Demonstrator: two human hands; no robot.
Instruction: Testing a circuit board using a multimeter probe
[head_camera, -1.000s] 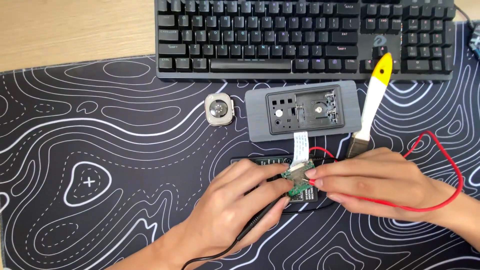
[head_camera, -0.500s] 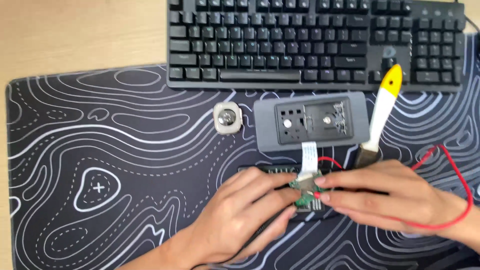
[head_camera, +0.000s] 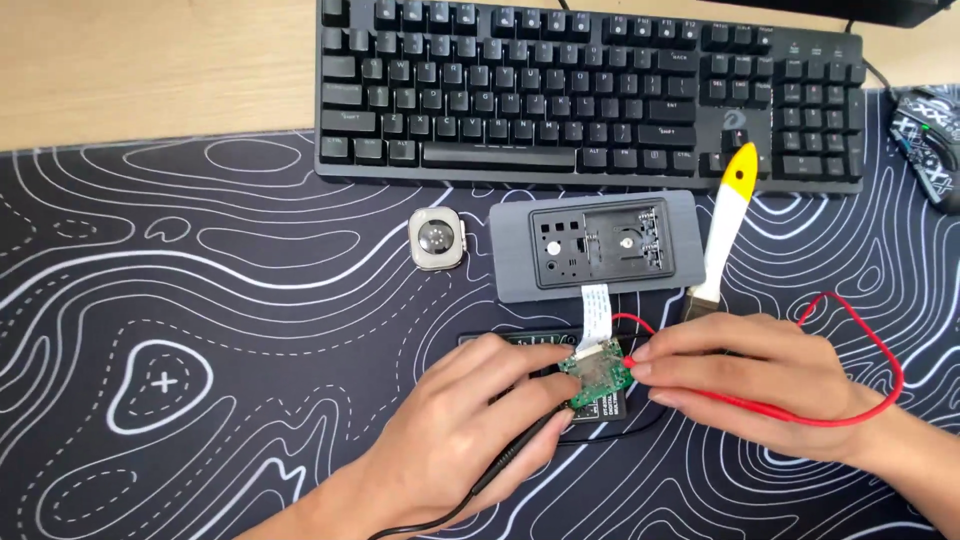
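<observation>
The green board (head_camera: 597, 378) lies low on the mat (head_camera: 200, 330), pinched between both hands: left hand (head_camera: 470, 430) grips it with a black probe (head_camera: 510, 460), right hand (head_camera: 750, 385) presses a red probe (head_camera: 632, 361) to its edge. Beyond, a grey case (head_camera: 520, 260) holds open recesses, ribbon (head_camera: 594, 312) trailing; watch (head_camera: 437, 239) beside, keyboard (head_camera: 590, 95) farthest. Left mat lies open.

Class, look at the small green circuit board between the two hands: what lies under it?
Under the green circuit board lies a flat black device on the patterned mat. Only its edges show; the board, left hand and right hand cover the rest.
</observation>
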